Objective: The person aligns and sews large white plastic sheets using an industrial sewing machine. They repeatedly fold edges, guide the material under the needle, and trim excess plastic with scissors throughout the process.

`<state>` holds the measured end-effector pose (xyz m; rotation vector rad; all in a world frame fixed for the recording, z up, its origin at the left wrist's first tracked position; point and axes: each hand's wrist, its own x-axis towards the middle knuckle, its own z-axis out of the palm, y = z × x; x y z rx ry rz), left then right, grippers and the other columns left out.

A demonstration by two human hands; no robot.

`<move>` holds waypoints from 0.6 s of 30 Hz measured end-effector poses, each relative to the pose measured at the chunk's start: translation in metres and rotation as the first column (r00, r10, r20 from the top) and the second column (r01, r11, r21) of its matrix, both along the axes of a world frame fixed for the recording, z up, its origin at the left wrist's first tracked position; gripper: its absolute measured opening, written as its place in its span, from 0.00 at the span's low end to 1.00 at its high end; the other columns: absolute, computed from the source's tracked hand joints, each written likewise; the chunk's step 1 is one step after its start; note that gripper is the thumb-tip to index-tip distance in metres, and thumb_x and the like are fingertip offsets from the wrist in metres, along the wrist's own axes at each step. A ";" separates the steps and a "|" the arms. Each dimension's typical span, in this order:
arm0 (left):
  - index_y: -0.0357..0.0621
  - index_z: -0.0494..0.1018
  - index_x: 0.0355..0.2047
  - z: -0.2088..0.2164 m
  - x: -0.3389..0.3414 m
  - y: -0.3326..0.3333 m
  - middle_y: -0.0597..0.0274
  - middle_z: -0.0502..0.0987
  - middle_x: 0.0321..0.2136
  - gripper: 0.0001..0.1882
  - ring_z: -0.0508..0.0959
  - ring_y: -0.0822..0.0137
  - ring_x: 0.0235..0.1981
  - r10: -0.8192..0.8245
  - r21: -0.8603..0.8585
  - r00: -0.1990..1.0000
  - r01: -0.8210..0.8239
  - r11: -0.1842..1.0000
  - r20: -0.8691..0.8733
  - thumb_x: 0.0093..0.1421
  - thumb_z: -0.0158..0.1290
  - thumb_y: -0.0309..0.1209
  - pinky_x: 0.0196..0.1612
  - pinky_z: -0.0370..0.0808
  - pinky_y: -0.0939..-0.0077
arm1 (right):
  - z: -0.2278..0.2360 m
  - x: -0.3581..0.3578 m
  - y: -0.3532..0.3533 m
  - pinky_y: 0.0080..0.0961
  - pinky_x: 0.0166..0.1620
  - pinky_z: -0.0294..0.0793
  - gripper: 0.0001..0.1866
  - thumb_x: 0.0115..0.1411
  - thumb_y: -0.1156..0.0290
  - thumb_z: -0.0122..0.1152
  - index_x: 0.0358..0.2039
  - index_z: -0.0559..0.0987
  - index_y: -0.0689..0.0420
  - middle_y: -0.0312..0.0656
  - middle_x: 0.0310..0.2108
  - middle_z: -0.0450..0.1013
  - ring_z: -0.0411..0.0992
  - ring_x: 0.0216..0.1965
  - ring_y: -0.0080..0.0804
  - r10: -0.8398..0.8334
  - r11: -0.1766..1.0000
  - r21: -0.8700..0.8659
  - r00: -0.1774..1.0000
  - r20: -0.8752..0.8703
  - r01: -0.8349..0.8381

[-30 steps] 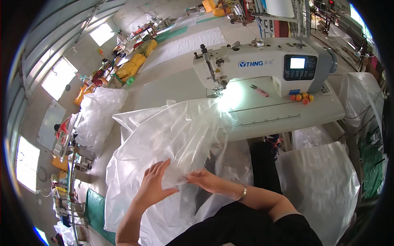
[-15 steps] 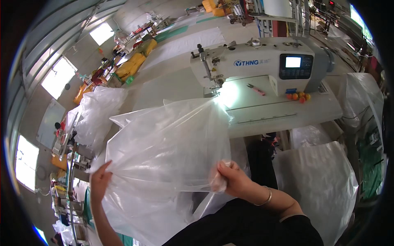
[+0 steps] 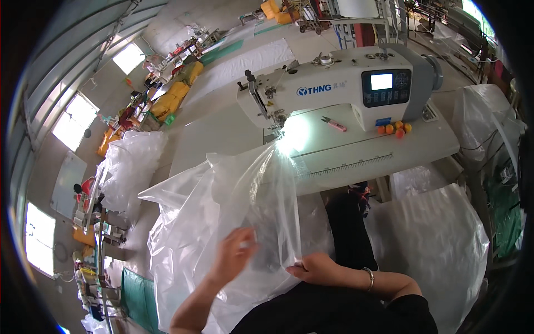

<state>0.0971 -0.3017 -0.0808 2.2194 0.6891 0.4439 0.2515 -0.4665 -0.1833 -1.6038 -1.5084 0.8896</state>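
The left hand point(image 3: 236, 253) has swung inward, leaving the plastic sheet point(image 3: 192, 214) slacker; whether its blurred fingers hold anything, I cannot tell. The right hand point(image 3: 318, 270) pinches the sheet's edge, apparently steadying the fold running up to the sewing machine point(image 3: 334, 83).

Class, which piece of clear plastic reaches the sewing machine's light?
The piece pinched in the right hand: it gathers up to the light, while the left bundle and lower-right sheet are away from it.
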 end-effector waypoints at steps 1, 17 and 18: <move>0.39 0.72 0.49 -0.009 0.026 -0.017 0.55 0.75 0.36 0.20 0.77 0.62 0.32 -0.064 0.009 0.997 0.063 0.998 0.043 0.55 0.58 0.25 0.35 0.75 0.69 | 0.001 -0.002 0.003 0.43 0.24 0.67 0.24 0.61 0.52 0.56 0.18 0.75 0.61 0.51 0.17 0.72 0.71 0.20 0.51 0.023 0.999 0.022 0.998 0.055 -0.024; 0.31 0.72 0.39 -0.037 0.074 -0.045 0.44 0.74 0.29 0.12 0.76 0.45 0.30 -0.221 -0.030 0.969 0.219 0.975 -0.114 0.53 0.52 0.23 0.33 0.73 0.62 | -0.048 0.051 0.077 0.17 0.27 0.60 0.17 0.68 0.57 0.48 0.29 0.75 0.56 0.27 0.22 0.65 0.62 0.24 0.14 -0.287 0.936 -0.191 0.325 -0.901 0.297; 0.32 0.72 0.38 -0.038 0.074 -0.046 0.43 0.74 0.29 0.12 0.75 0.44 0.31 -0.231 -0.028 0.962 0.229 0.973 -0.145 0.54 0.51 0.23 0.34 0.72 0.61 | -0.034 0.044 0.073 0.16 0.26 0.58 0.18 0.69 0.57 0.45 0.29 0.75 0.55 0.26 0.22 0.64 0.60 0.24 0.13 -0.324 0.918 -0.242 0.247 -0.913 0.313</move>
